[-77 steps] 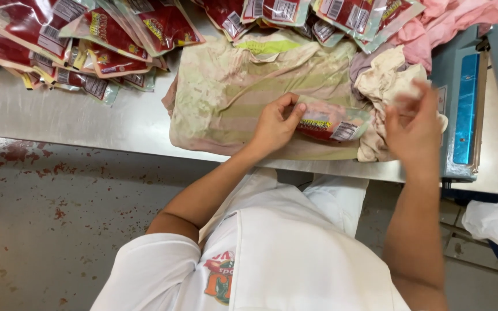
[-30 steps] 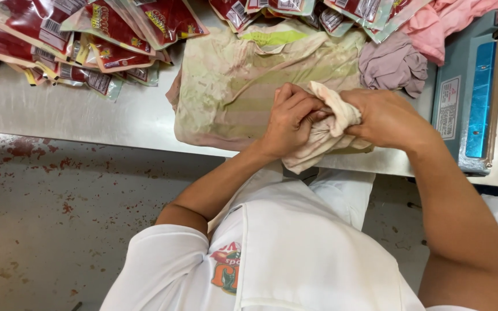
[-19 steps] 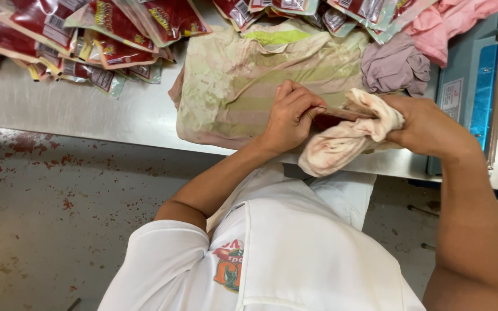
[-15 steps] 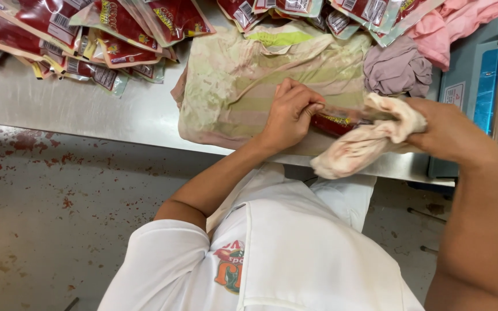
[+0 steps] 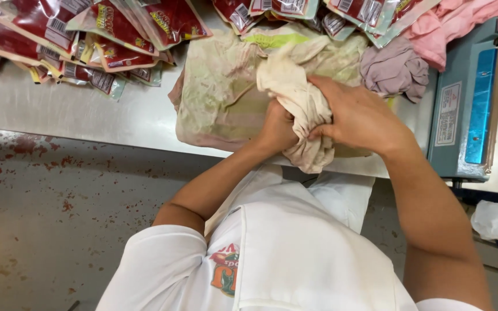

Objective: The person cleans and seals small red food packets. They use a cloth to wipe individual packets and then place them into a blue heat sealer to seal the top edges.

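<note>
Stainless steel forms the worktable (image 5: 59, 109), the largest thing here, its bare front strip running along above a stained, speckled concrete floor (image 5: 53, 219). Spread flat on the steel in front of the person is a stained cream towel (image 5: 220, 98), which serves as a pad under both hands. At the right edge stands a blue heat sealer (image 5: 471, 109) with a bright blue bar along its top, its base reaching the table's front edge. Across the back of the table lies a loose heap of red sealed pouches (image 5: 87, 29), flat plastic packets with clear borders and dark red contents inside; they overlap one another, and some lie on the far edge of the towel. A pink cloth (image 5: 462, 20) is bunched at the far right corner beside the sealer, and a crumpled mauve rag (image 5: 396, 69) sits just in front of it, touching the towel's right side. The cream wiping cloth (image 5: 301, 109) is wadded up above the towel's middle, between the two hands. The right hand (image 5: 358, 115) is clenched around its lower half, fingers dug into the folds. The left hand (image 5: 278, 126) presses against the cloth from the other side, mostly hidden behind it, so what it grips cannot be told.
</note>
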